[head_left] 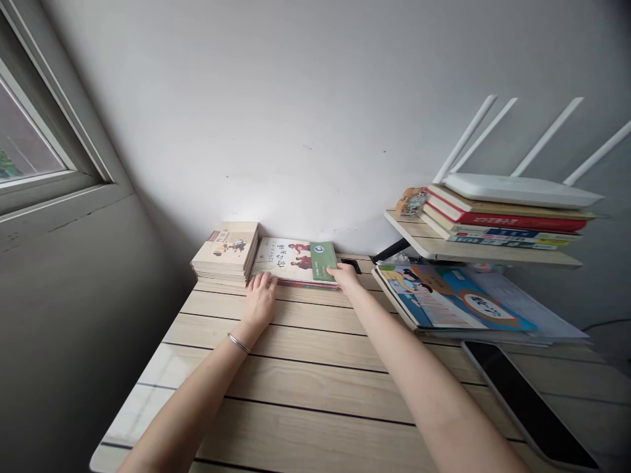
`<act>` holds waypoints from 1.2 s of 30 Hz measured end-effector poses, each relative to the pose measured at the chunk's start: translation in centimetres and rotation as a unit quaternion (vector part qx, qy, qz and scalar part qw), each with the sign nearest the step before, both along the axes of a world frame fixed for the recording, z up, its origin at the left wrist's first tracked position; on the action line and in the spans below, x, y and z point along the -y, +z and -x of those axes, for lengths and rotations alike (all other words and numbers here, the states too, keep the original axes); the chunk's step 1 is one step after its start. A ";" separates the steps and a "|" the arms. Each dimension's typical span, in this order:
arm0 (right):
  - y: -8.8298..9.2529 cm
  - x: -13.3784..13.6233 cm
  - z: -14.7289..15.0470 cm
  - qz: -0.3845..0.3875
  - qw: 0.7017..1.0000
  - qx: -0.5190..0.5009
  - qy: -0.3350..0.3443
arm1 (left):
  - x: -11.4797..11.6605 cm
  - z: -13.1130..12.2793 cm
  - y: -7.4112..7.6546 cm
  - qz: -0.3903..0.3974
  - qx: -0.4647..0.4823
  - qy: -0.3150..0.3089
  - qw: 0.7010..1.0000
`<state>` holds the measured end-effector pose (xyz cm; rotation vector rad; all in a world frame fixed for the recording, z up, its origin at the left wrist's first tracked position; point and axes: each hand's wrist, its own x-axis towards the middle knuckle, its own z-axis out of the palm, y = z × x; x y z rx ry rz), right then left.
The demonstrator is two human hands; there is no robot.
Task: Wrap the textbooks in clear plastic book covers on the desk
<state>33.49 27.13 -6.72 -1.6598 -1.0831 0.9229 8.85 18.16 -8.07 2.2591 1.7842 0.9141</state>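
Note:
A low stack of thin books (296, 261), its top cover white and green, lies against the wall at the back of the striped wooden table (315, 387). My right hand (344, 276) grips its right end, thumb on the green cover and fingers out of sight at the side. At the front left corner of this stack rests my left hand (262, 299), fingers bent against the edge; whether it holds anything is unclear. Directly left stands a taller stack of small beige books (227, 249), touching or nearly touching the thin books. A bangle circles my left wrist.
A raised shelf (444, 249) at the right carries several books (507, 220) and a white router (522, 189) with upright antennas. Below it lie blue-covered books (458, 299) and papers. A black phone (527, 401) is at the front right. A window (29, 144) is at the left.

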 end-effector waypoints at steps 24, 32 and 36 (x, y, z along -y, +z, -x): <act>-0.8 0.6 -0.6 0.006 0.975 0.220 0.007 | -4.0 0.6 1.7 -0.012 -0.225 -0.076 0.971; -0.5 2.6 -0.8 -0.013 0.971 0.235 0.030 | -3.7 0.3 1.5 -0.009 -0.237 -0.081 0.968; -0.4 2.9 -1.0 0.004 0.973 0.230 0.032 | -3.7 0.2 1.6 -0.003 -0.245 -0.089 0.965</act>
